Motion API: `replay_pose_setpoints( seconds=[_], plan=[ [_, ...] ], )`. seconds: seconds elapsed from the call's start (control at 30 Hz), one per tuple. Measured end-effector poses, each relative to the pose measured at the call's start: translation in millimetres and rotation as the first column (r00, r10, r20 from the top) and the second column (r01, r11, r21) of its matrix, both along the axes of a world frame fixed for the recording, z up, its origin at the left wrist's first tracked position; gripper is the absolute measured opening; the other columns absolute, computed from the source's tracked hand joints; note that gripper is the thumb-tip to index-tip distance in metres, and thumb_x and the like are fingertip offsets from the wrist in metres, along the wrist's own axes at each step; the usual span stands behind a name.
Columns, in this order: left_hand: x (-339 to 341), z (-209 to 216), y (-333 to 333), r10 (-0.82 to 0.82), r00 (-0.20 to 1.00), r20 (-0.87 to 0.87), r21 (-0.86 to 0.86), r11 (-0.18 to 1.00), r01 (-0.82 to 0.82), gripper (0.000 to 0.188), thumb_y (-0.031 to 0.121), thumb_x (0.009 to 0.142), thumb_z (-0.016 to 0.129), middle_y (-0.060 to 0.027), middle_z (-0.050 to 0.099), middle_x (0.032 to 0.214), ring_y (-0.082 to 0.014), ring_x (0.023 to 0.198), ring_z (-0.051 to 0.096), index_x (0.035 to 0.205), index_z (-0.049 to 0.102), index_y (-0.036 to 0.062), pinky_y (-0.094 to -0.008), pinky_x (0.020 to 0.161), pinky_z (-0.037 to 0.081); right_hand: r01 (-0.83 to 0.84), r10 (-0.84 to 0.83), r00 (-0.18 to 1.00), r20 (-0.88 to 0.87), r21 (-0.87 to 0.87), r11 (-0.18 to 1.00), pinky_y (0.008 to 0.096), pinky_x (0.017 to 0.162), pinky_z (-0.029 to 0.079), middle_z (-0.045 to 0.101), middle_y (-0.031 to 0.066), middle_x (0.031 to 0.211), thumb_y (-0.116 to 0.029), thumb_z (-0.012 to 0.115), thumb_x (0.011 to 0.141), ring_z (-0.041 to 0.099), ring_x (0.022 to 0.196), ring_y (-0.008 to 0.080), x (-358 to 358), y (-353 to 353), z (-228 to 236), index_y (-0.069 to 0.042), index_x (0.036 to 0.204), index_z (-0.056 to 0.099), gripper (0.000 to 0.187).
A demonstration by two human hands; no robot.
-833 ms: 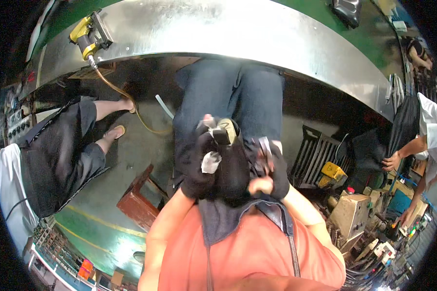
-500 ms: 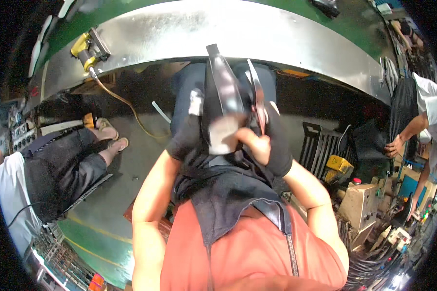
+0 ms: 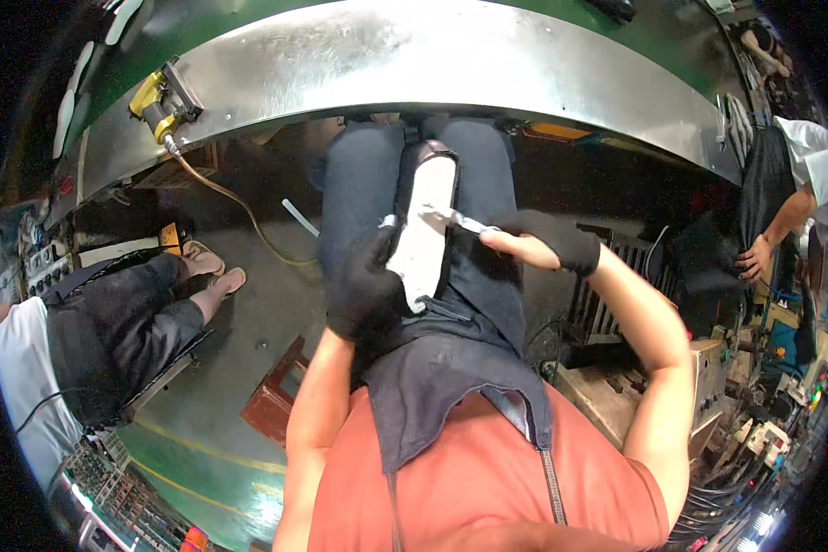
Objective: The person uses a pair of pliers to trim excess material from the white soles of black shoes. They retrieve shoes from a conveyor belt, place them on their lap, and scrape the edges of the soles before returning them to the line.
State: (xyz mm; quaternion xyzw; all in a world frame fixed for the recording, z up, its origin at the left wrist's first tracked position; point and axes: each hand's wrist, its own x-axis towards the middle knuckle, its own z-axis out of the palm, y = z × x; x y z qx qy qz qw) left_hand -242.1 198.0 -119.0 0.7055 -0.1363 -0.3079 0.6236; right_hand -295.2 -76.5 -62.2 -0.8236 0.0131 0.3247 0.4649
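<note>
Upside down over my lap lies a dark shoe upper (image 3: pixel 437 147), with its pale white insole (image 3: pixel 425 198) facing up and its shiny toe pointing away from me. In its black fingerless glove, my left hand (image 3: pixel 363 283) is closed around the left side near the heel end. My right hand (image 3: pixel 545 247), gloved the same way, grips a slim silver metal hand tool (image 3: pixel 469 224) that looks like pincers. Its tip meets the insole near the middle. Part of the tool is hidden inside my fist.
Beyond my knees runs a curved metal bench (image 3: pixel 340 69). A yellow-black air tool (image 3: pixel 161 106) rests there, with its hose (image 3: pixel 216 195) hanging down. A reddish-brown stool (image 3: pixel 281 391) stands to the left. Co-workers sit at left and stand at right, near a beige machine box (image 3: pixel 704 386).
The shoe upper has turned from its dark side to insole up and lies lower over my lap. My right hand has swung outward, bringing the tool's tip onto the insole.
</note>
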Motion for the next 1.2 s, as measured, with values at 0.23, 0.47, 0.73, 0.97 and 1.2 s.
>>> replay_pose_setpoints(
  seconds=[0.23, 0.47, 0.73, 0.97, 1.2],
  plan=[
    [-4.9, -3.8, -22.7, 0.052, 0.988, 0.145, 0.097, 0.993, -0.066, 0.064, 0.024, 0.085, 0.063, -0.0189, 0.056, 0.123, -0.0238, 0.11, 0.057, 0.133, 0.039, -0.0093, -0.0319, 0.093, 0.045, -0.171, 0.333, 0.887, 0.32, -0.442, 0.881, 0.0455, 0.057, 0.047, 0.06, 0.0232, 0.071, -0.038, 0.049, 0.094, 0.059, 0.062, 0.0403, 28.0, 27.9, -6.3, 0.001, 0.078, 0.062, 0.044],
    [38.7, -7.0, -71.3, 0.105, 0.979, 0.173, 0.467, 0.867, -0.175, 0.048, 0.016, 0.09, 0.045, -0.023, 0.058, 0.117, -0.036, 0.102, 0.06, 0.133, 0.037, -0.0052, -0.0422, 0.085, 0.049, -0.084, 0.14, 0.864, -0.484, 0.135, 0.987, 0.0368, 0.058, 0.052, 0.064, 0.0133, 0.065, -0.05, 0.035, 0.098, 0.065, 0.059, 0.0224, 57.9, -6.6, -1.0, 0.001, 0.085, 0.064, 0.06],
    [50.9, -120.7, -29.6, -0.369, 0.827, 0.424, 0.546, 0.833, 0.091, 0.061, 0.017, 0.085, 0.055, -0.033, 0.051, 0.114, -0.0477, 0.091, 0.057, 0.135, 0.028, -0.0063, -0.051, 0.077, 0.046, -0.279, 0.442, 0.786, 0.431, -0.391, 0.877, 0.0426, 0.056, 0.047, 0.056, 0.0196, 0.065, -0.033, 0.053, 0.093, 0.058, 0.061, 0.0381, 90.0, 50.0, 110.9, -0.001, 0.079, 0.06, 0.036],
    [-34.4, -50.3, 13.5, -0.103, 0.883, -0.459, -0.382, 0.919, -0.091, 0.059, 0.037, 0.096, 0.041, -0.0148, 0.042, 0.137, -0.0254, 0.123, 0.046, 0.141, 0.03, 0.0011, -0.0362, 0.106, 0.034, -0.068, 0.072, 0.996, 0.058, -0.081, 0.994, 0.0389, 0.063, 0.045, 0.06, 0.0206, 0.077, -0.035, 0.044, 0.098, 0.058, 0.066, 0.0314, -12.5, 26.8, -22.4, 0.0, 0.095, 0.06, 0.039],
    [-48.8, -98.6, -18.6, 0.29, 0.957, -0.004, -0.003, 0.957, -0.29, 0.04, 0.037, 0.1, 0.038, -0.0088, 0.065, 0.087, -0.0225, 0.078, 0.064, 0.104, 0.057, 0.0022, -0.0325, 0.068, 0.05, -0.009, -0.002, 0.995, -0.098, -0.107, 0.994, 0.0387, 0.066, 0.048, 0.064, 0.0188, 0.077, -0.039, 0.043, 0.097, 0.061, 0.065, 0.0284, 0.7, 29.6, 6.7, -0.001, 0.091, 0.063, 0.044]
  ],
)
